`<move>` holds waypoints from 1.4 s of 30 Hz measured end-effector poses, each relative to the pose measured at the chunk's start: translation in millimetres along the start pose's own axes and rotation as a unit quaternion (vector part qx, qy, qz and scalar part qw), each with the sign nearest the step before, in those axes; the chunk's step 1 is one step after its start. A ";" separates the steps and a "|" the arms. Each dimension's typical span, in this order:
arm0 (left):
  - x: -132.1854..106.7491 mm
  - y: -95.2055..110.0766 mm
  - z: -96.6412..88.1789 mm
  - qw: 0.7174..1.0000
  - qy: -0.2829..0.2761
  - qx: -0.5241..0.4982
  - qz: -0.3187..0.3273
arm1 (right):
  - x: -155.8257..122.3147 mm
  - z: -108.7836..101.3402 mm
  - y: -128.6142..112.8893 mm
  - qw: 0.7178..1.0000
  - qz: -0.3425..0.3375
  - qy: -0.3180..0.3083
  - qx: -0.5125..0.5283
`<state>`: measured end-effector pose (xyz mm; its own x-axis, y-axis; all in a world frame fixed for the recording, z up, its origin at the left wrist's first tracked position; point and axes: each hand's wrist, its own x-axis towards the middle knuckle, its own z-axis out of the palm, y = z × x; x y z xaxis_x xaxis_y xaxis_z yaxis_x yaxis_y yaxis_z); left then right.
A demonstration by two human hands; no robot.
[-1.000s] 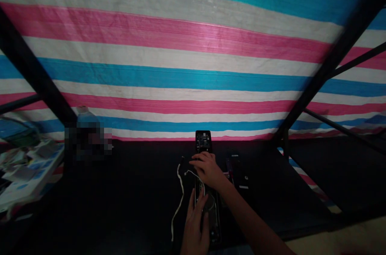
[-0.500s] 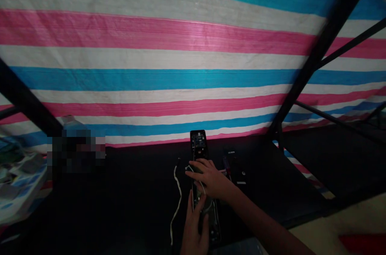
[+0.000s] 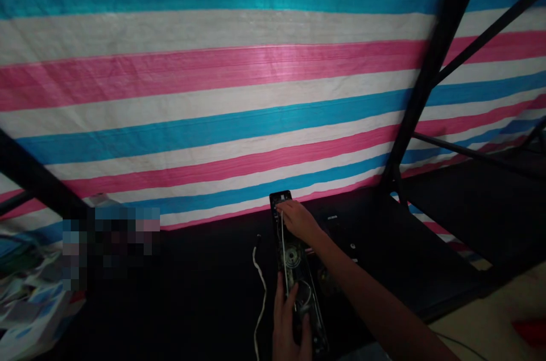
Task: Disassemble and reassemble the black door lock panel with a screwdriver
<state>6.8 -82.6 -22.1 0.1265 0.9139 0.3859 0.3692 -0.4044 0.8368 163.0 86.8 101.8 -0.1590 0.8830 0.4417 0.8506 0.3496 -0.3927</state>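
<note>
We have a long, narrow black casing (image 3: 298, 287) lying open on the table (image 3: 191, 298), its inside facing up and its length running away from us. A small circuit board (image 3: 280, 199) sits at its far end, and a round metal part (image 3: 292, 256) lies near the middle. A thin white wire (image 3: 282, 241) runs along the casing from the far end.

Our right hand (image 3: 300, 222) reaches across from the right, with the fingers slightly curled at the far end of the casing, close to the board and the wire. We cannot tell whether those fingers are pinching the wire. Our left hand (image 3: 290, 327) comes up from below with its fingers spread over the near end, touching the casing; how firmly it holds is also hard to tell.

Just left of the casing, a loose white cable (image 3: 259, 298) lies on the table, with a dark plug (image 3: 258, 240) at its far end. Dim, dark objects (image 3: 335, 247) lie to the right. A pile of printed papers (image 3: 34, 310) sits off the table's left side, near a pixelated patch (image 3: 111, 241). Behind everything hangs a striped pink, white and blue tarp (image 3: 213, 94) on a black frame (image 3: 439, 54).
</note>
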 end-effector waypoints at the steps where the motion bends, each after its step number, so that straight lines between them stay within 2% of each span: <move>1: 0.0 -0.3 0.1 1.000 0.001 0.006 -0.002 | 5.0 2.1 0.4 1.000 0.003 -0.007 0.003; 8: 0.3 -3.5 0.6 0.999 -0.013 0.020 -0.037 | 17.0 14.1 4.6 0.998 0.050 -0.038 0.004; 15: 3.3 -1.2 -1.5 0.995 -0.023 0.003 -0.100 | 25.3 13.0 3.2 0.995 0.058 -0.078 -0.019; 20: 3.9 0.9 -1.7 0.994 -0.016 -0.004 -0.111 | 26.8 12.2 -4.7 0.992 0.068 -0.092 -0.053; 23: 6.8 0.9 -5.4 0.989 -0.007 -0.020 -0.149 | 22.0 12.5 -8.7 0.992 0.066 -0.087 -0.067; 27: 13.9 3.4 -13.1 0.976 -0.021 -0.050 -0.210 | 15.2 15.8 -9.6 0.993 0.066 -0.068 -0.074; 33: 19.0 10.3 -15.4 0.974 -0.033 -0.048 -0.219 | 8.9 25.5 -9.3 0.995 0.072 -0.028 -0.068; 42: 25.3 14.4 -15.6 0.968 0.001 -0.088 -0.237 | 1.9 26.0 -11.9 0.996 0.063 -0.017 -0.054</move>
<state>0.9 -65.9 5.7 -0.0195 0.9982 -0.0564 0.2235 0.0594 0.9729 139.6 92.4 86.4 -0.0621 0.9283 0.3667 0.9136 0.2008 -0.3536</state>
